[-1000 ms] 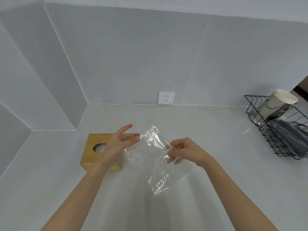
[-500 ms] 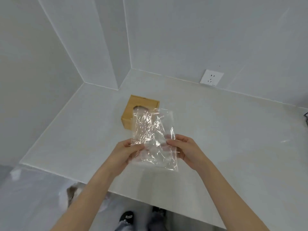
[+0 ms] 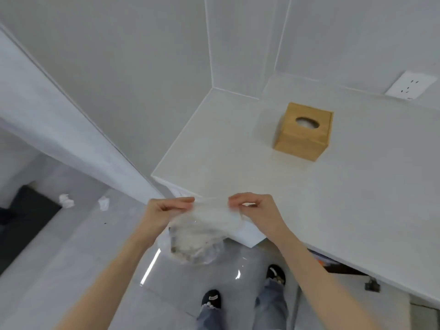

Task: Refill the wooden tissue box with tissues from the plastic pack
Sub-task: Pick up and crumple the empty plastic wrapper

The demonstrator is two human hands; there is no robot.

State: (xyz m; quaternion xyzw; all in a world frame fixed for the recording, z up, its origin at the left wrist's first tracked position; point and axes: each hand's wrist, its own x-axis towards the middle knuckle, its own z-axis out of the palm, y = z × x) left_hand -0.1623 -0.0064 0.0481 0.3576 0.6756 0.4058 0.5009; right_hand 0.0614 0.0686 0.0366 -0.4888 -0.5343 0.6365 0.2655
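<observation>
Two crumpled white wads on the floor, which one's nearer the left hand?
The right-hand wad, the smaller one, lies nearer the left hand; the other wad lies farther left.

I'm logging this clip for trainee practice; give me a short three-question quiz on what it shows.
1. True or false: both hands pinch the plastic wrap.
2. Where is the wooden box? A) on the floor B) on the counter C) in the left hand
3. What lies on the floor at left?

Key: 1. True; left hand and right hand each have a grip on its top edge. 2. B. 3. Two crumpled white scraps.
</observation>
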